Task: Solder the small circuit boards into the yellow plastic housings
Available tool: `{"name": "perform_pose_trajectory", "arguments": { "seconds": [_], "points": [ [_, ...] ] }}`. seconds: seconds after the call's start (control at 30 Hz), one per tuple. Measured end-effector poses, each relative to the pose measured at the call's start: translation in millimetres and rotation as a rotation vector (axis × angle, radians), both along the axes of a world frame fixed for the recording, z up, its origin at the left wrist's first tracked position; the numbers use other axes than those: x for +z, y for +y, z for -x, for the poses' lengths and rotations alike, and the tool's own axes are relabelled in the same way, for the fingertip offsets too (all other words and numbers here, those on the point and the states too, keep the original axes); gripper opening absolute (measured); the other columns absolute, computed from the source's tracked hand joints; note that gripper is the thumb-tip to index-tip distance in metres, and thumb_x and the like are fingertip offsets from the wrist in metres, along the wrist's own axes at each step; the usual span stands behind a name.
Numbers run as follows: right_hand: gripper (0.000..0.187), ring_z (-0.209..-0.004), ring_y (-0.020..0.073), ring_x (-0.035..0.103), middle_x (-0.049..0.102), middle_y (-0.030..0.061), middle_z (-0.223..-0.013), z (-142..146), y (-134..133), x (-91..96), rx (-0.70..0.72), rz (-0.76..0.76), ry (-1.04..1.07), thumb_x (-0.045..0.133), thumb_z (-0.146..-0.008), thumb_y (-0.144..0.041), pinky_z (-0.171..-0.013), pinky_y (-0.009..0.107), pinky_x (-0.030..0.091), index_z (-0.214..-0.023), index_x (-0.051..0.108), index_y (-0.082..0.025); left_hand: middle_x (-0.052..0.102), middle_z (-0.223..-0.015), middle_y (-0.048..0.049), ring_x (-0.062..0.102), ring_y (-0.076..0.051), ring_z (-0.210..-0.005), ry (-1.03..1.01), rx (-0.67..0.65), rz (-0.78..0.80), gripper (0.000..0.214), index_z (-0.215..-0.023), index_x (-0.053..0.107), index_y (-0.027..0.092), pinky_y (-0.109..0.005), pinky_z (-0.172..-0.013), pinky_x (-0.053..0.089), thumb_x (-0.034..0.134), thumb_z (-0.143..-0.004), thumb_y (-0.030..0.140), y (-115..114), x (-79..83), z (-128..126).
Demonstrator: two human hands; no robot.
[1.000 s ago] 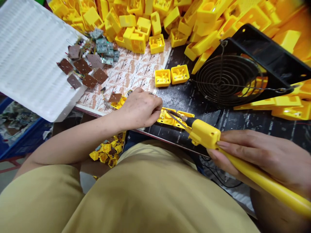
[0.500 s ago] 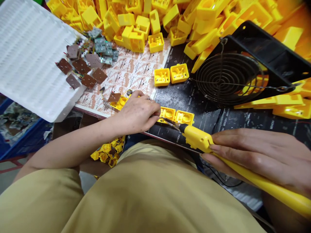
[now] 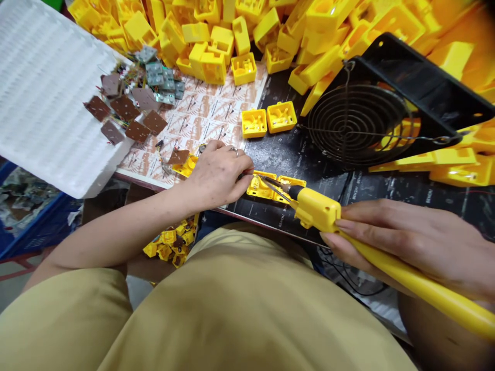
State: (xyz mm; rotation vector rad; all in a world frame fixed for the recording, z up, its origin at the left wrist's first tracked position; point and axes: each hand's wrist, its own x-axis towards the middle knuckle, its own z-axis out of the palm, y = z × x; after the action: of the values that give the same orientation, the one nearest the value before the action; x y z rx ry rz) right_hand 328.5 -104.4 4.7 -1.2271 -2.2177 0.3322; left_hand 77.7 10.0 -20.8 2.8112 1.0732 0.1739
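Note:
My right hand (image 3: 410, 247) is wrapped round the yellow handle of a soldering iron (image 3: 319, 208). Its thin metal tip points left, over the open yellow housings (image 3: 261, 185) in a row near the table's front edge. My left hand (image 3: 222, 172) rests over the middle of that row, thumb and forefinger pinched close to the iron's tip. What the pinch holds is hidden. Left of this hand, another yellow housing (image 3: 185, 166) shows in part, with a brown circuit board (image 3: 178, 156) beside it.
Behind the row stand two open yellow housings (image 3: 254, 123). A black fan with a wire guard (image 3: 358, 126) stands at right. Yellow housings (image 3: 211, 56) are heaped along the back. Circuit boards (image 3: 137, 129) lie beside a white foam sheet (image 3: 58, 93) at left. A blue crate (image 3: 38, 221) is lower left.
The soldering iron has shifted slightly away from the table's front edge, now crossing over the right-hand housings. My left hand keeps its pinch in nearly the same place. The whole view has moved slightly.

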Motion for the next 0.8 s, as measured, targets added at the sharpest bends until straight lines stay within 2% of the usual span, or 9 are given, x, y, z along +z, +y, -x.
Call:
{"name": "perform_pose_trajectory", "arguments": {
  "seconds": [0.1, 0.27, 0.37, 0.43, 0.5, 0.7, 0.8],
  "points": [
    [0.009, -0.075, 0.0073, 0.063, 0.066, 0.0016, -0.077, 1, 4, 0.7, 0.075, -0.049, 0.049, 0.059, -0.093, -0.029, -0.069, 0.022, 0.052, -0.089, 0.057, -0.021, 0.067, -0.073, -0.0040, 0.060, -0.020, -0.075, 0.011, -0.012, -0.004, 0.027, -0.083, 0.068, 0.017, -0.038, -0.079, 0.037, 0.045, -0.087, 0.030, 0, 0.8, 0],
    [0.008, -0.073, 0.0082, 0.063, 0.066, 0.0028, -0.078, -11, 6, 0.6, 0.046, -0.077, 0.000, 0.059, -0.093, -0.028, -0.068, 0.022, 0.053, -0.093, 0.056, -0.020, 0.067, -0.073, -0.0044, 0.061, -0.021, -0.078, 0.030, -0.024, -0.017, 0.027, -0.081, 0.068, 0.017, -0.039, -0.078, 0.036, 0.045, -0.086, 0.028, 2, 2.1, -2],
    [0.014, -0.072, 0.0080, 0.063, 0.067, 0.0039, -0.082, -23, 7, -1.4, 0.119, -0.119, -0.038, 0.065, -0.088, -0.025, -0.062, 0.019, 0.052, -0.098, 0.057, -0.019, 0.068, -0.074, -0.0044, 0.061, -0.021, -0.079, 0.044, -0.024, -0.003, 0.027, -0.082, 0.069, 0.017, -0.038, -0.079, 0.037, 0.045, -0.087, 0.029, 3, 3.1, -2],
    [0.011, -0.070, 0.0076, 0.063, 0.067, 0.0045, -0.080, -27, 6, -4.1, 0.118, -0.125, -0.041, 0.060, -0.092, -0.027, -0.061, 0.018, 0.052, -0.097, 0.057, -0.018, 0.068, -0.075, -0.0044, 0.062, -0.021, -0.079, 0.057, -0.019, 0.011, 0.027, -0.083, 0.069, 0.017, -0.039, -0.079, 0.037, 0.045, -0.087, 0.029, 3, 4.2, -3],
    [0.012, -0.070, 0.0074, 0.063, 0.066, 0.0046, -0.078, -25, 5, -6.5, 0.074, -0.108, -0.020, 0.052, -0.096, -0.030, -0.064, 0.019, 0.052, -0.094, 0.058, -0.019, 0.068, -0.075, -0.0045, 0.062, -0.022, -0.079, 0.070, -0.013, 0.020, 0.027, -0.082, 0.068, 0.017, -0.039, -0.079, 0.037, 0.045, -0.087, 0.029, 3, 5.4, -3],
    [0.025, -0.068, 0.0077, 0.062, 0.065, 0.0035, -0.074, -7, 4, -4.5, 0.004, -0.021, 0.007, 0.049, -0.098, -0.037, -0.064, 0.020, 0.051, -0.083, 0.060, -0.020, 0.068, -0.076, -0.0045, 0.062, -0.022, -0.079, 0.087, -0.004, 0.039, 0.027, -0.084, 0.068, 0.017, -0.039, -0.079, 0.037, 0.044, -0.087, 0.028, 3, 7.8, -3],
    [0.019, -0.069, 0.0086, 0.063, 0.065, 0.0029, -0.074, -1, 9, -2.9, 0.023, -0.028, 0.026, 0.053, -0.096, -0.033, -0.065, 0.021, 0.051, -0.083, 0.059, -0.020, 0.068, -0.076, -0.0046, 0.061, -0.022, -0.078, 0.079, -0.018, 0.034, 0.027, -0.084, 0.068, 0.017, -0.039, -0.079, 0.037, 0.044, -0.087, 0.028, 3, 7.4, -3]
  ]
}}
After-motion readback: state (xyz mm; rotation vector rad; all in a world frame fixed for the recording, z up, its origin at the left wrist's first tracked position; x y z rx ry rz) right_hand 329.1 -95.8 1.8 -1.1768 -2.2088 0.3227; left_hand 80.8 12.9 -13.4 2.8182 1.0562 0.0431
